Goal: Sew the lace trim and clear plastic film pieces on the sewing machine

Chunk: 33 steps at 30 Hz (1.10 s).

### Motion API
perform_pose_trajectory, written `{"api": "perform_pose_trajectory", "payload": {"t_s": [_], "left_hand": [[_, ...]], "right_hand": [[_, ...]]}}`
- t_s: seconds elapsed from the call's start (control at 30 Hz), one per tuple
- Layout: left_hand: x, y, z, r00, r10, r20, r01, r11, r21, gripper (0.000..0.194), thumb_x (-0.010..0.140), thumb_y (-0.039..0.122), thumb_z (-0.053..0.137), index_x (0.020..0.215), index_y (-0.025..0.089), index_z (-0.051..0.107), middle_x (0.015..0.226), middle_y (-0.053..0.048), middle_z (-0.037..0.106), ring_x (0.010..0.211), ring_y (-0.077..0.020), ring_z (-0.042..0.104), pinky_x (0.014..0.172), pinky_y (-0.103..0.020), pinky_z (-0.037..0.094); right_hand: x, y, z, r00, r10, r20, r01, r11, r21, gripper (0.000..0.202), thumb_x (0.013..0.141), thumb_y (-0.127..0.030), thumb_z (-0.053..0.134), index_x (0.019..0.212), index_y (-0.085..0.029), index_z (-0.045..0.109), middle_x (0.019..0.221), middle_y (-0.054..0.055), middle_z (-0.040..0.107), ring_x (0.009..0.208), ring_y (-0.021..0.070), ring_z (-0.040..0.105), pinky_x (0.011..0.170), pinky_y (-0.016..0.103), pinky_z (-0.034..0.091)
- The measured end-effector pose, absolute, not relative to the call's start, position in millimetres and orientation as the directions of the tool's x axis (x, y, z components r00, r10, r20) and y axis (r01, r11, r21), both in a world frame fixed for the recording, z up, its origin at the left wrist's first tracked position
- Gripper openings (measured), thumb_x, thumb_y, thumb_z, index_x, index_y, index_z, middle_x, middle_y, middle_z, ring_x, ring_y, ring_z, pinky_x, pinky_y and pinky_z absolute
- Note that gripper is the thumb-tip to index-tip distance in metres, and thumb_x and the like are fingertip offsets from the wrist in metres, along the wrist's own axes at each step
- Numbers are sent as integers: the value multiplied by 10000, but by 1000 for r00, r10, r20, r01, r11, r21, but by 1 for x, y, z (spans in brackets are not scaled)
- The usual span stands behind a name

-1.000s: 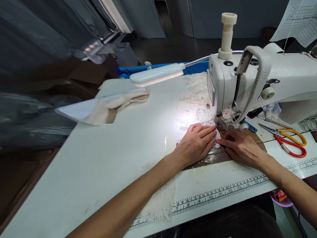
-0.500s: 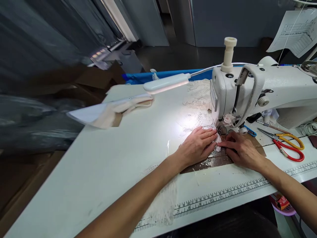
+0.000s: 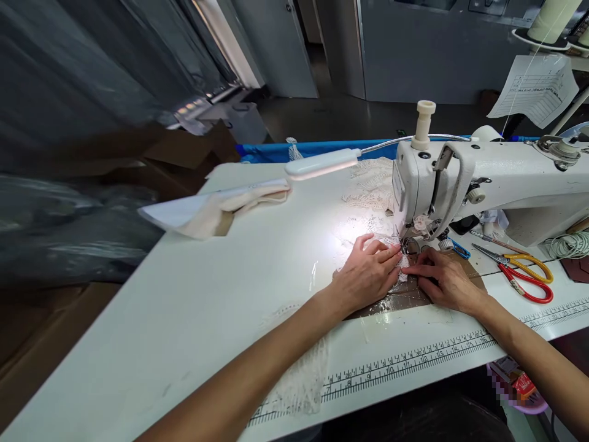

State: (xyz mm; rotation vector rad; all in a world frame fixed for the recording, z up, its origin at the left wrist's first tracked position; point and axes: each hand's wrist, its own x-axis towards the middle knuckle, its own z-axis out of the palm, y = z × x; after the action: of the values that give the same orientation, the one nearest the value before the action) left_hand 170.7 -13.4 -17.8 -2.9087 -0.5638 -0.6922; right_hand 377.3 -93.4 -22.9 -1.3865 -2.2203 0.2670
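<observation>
A strip of white lace lies under the needle area of a white sewing machine. My left hand rests over the lace just left of the presser foot, fingers stretched out and slightly apart. From the other side, my right hand reaches in. Its index finger is extended onto the lace edge, with the thumb apart below it. Both hands lie over a brown plate on the table. More lace spreads behind the left hand, and its part beneath the fingers is hidden.
Red-and-yellow-handled scissors lie right of my right hand, near a blue-handled tool. A lit lamp hangs over the table. Folded cream fabric sits at left. Another lace piece lies beneath my left forearm.
The view has tilted up, so the machine and lamp sit lower in it. My left fingers have spread and lifted a little. The right hand keeps its place at the lace edge.
</observation>
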Motion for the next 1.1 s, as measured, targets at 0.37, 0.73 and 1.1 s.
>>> {"api": "perform_pose_trajectory", "payload": {"t_s": [0.37,0.73,1.1], "left_hand": [[173,-16,-17,819,348,457,417,-907,-58,296,1009,256,398,1104,157,661,1195,-64,692,881,-226,599,843,-429,435],[178,-15,-14,788,413,456,498,-863,-79,275,1009,256,408,1043,161,664,1131,-62,708,833,-210,593,834,-423,397],[185,-16,-21,725,470,504,579,-812,-75,256,987,249,419,1020,156,655,969,-92,713,773,-234,574,694,-407,382]], "right_hand": [[374,-93,-21,-393,857,333,820,491,-294,358,910,-144,476,1161,-255,706,930,78,606,818,177,579,692,306,516],[367,-91,-11,-351,923,160,900,380,-213,398,897,-132,471,1234,-242,654,953,94,621,782,180,574,657,292,487],[369,-86,-12,-264,957,118,913,287,-290,375,913,-192,451,1240,-228,632,980,112,600,676,162,558,589,294,478]]}}
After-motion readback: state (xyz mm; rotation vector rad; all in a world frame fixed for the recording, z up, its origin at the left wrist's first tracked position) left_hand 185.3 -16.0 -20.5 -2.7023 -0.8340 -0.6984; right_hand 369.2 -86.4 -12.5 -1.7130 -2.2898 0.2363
